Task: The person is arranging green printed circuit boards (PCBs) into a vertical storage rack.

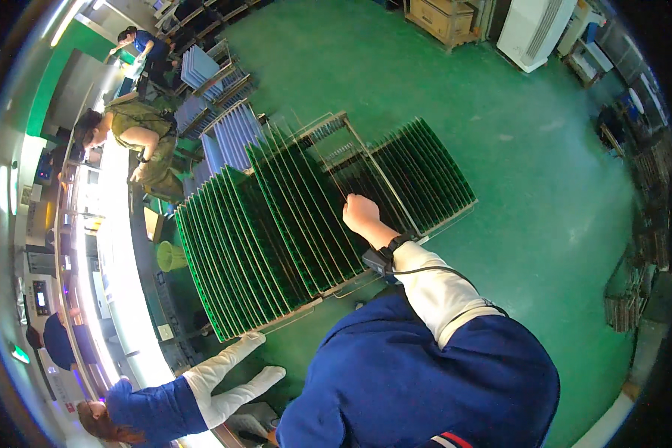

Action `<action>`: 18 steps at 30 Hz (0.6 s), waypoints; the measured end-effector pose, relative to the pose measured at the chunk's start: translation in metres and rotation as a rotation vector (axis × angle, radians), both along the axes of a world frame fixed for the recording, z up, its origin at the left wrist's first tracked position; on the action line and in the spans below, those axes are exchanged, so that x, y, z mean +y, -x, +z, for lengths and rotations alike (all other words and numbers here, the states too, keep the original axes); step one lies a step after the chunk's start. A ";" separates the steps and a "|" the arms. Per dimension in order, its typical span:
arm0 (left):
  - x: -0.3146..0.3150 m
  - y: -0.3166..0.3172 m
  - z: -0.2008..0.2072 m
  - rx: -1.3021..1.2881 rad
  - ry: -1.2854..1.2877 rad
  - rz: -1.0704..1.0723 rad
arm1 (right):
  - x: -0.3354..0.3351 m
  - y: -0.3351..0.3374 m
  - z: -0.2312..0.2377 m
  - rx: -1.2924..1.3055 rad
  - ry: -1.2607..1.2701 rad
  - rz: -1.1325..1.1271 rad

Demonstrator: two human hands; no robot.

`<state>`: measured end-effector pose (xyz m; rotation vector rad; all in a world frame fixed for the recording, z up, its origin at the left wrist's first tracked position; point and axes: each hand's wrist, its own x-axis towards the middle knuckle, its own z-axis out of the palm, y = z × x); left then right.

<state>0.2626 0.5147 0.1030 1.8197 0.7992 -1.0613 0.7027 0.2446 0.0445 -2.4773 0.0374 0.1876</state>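
Note:
My right hand (361,213) is closed over the middle of a metal rack (384,175). Its fingers are curled, and what they hold, if anything, is hidden beneath them. Dark green panels (231,243) stand on edge in close rows on the left part of the rack, and more green panels (425,172) fill its right part. Between these groups, near my hand, the rack's frame and slots show. A black strap with a small device (381,257) and a cable sits on my right wrist. My left hand does not show.
At left, a person in olive (145,138) and a person in navy (153,411) sit along a brightly lit bench (123,299). Further racks with pale panels (235,138) stand beyond mine. A green bin (172,256) is beside the bench. Green floor (530,209) extends right.

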 end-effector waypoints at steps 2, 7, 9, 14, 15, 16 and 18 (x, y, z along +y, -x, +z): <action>-0.001 0.003 0.000 -0.002 0.001 0.011 | 0.000 -0.001 0.000 0.008 0.001 -0.003; -0.006 0.013 0.000 -0.003 -0.002 0.033 | 0.002 -0.002 -0.003 0.024 -0.002 -0.008; -0.010 0.019 0.000 -0.005 0.001 0.051 | 0.001 -0.002 -0.001 0.025 -0.008 0.014; -0.023 0.036 0.002 -0.024 0.006 0.093 | 0.003 -0.003 -0.003 0.031 -0.006 0.023; -0.026 0.038 0.002 -0.025 0.005 0.107 | 0.002 -0.003 -0.003 0.046 0.008 0.023; -0.030 0.042 0.002 -0.027 0.012 0.118 | 0.001 -0.002 -0.003 0.026 0.017 0.029; -0.034 0.050 0.004 -0.039 0.016 0.158 | 0.001 -0.003 -0.003 0.016 0.034 0.041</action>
